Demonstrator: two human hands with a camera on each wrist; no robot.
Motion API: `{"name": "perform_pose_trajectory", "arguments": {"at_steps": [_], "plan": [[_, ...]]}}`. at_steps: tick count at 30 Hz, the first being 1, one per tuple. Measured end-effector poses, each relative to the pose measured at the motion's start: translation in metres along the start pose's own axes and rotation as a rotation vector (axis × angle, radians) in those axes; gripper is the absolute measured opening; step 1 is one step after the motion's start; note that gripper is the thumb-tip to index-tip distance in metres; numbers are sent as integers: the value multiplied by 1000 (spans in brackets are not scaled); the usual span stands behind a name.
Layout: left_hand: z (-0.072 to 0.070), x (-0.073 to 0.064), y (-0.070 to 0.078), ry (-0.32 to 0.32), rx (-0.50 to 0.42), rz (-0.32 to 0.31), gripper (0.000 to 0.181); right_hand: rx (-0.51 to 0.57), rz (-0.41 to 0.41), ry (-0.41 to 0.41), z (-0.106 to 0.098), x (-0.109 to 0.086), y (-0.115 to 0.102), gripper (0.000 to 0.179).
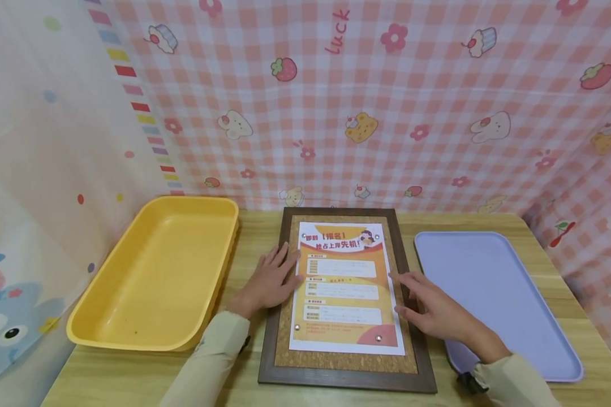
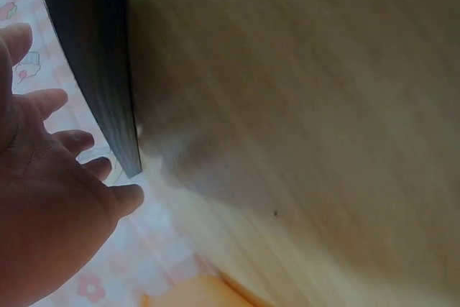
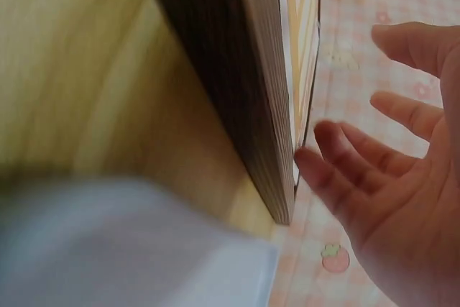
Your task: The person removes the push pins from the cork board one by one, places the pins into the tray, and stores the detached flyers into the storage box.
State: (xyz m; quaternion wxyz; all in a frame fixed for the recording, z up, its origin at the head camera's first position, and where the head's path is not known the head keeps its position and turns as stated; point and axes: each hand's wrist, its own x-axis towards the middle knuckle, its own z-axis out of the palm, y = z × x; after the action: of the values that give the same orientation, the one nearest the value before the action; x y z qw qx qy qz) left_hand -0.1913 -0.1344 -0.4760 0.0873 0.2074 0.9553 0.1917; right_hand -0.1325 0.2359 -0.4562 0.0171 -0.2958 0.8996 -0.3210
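A cork board with a dark brown wooden frame (image 1: 348, 382) lies on the table, its short side toward me. On its cork rests an orange and white printed poster (image 1: 342, 316), with round silver pins (image 1: 378, 338) near its corners. My left hand (image 1: 267, 284) is over the left side of the frame, fingers spread and fingertips at the poster's left edge. Across from it, my right hand (image 1: 435, 308) has loosely bent fingers at the poster's right edge. Both wrist views show the frame's side, with the left palm (image 2: 57, 206) and right palm (image 3: 410, 213) holding nothing.
To the left stands a deep yellow tray (image 1: 227, 209). A flat lavender tray (image 1: 499, 294) lies on the right, partly behind my right forearm. Pink checkered cloth (image 1: 315, 96) hangs behind the wooden table (image 1: 254, 237), and more patterned cloth borders both sides.
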Motion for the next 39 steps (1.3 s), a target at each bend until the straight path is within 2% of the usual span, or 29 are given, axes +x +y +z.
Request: {"name": "perform_pose_trajectory", "arguments": {"at_steps": [3, 6, 10, 17, 28, 39], "plan": [[3, 3, 0, -31, -18, -8, 65, 91, -45, -68, 5, 0, -2, 56], [5, 6, 1, -35, -18, -10, 66, 171, -72, -133, 9, 0, -6, 52], [7, 9, 5, -54, -39, -11, 67, 246, -74, -192, 15, -1, -10, 44], [9, 12, 7, -79, -19, -26, 66, 301, -41, -283, 24, 1, -8, 27], [8, 15, 8, -148, 42, -59, 66, 457, 50, -373, 27, 5, 0, 20], [2, 17, 13, -181, 42, -81, 67, 510, -3, -395, 25, 7, 5, 14]]}}
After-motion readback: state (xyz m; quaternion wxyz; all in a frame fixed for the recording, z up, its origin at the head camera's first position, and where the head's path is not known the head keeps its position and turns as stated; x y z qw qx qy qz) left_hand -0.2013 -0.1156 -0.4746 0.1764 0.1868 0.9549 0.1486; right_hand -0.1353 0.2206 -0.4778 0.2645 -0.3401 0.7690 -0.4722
